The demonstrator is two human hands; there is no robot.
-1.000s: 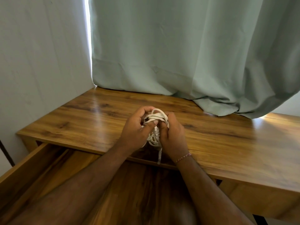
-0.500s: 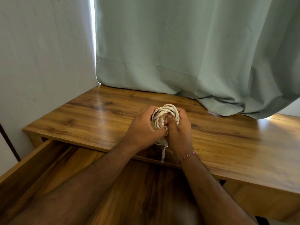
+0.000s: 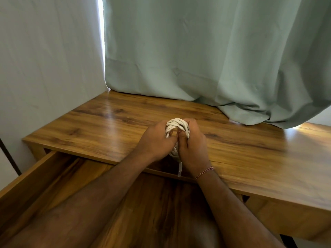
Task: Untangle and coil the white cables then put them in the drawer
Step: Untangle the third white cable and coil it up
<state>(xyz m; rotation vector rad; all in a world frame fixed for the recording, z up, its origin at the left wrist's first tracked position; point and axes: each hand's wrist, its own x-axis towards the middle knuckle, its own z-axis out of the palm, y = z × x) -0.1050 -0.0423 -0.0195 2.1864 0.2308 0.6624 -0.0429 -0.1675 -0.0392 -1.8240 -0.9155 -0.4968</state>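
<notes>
Both hands are wrapped tight around one bundle of white cables [image 3: 176, 126], the left hand [image 3: 155, 142] on one side and the right hand [image 3: 194, 149] on the other, held just above the front edge of the wooden desk [image 3: 111, 126], with a plug end [image 3: 179, 170] hanging down. It looks like the coiling is almost done, so next the bundle must go down into the open drawer [image 3: 59, 178] right below. The drawer has lots of room, but the hanging plug could bump the desk edge.
</notes>
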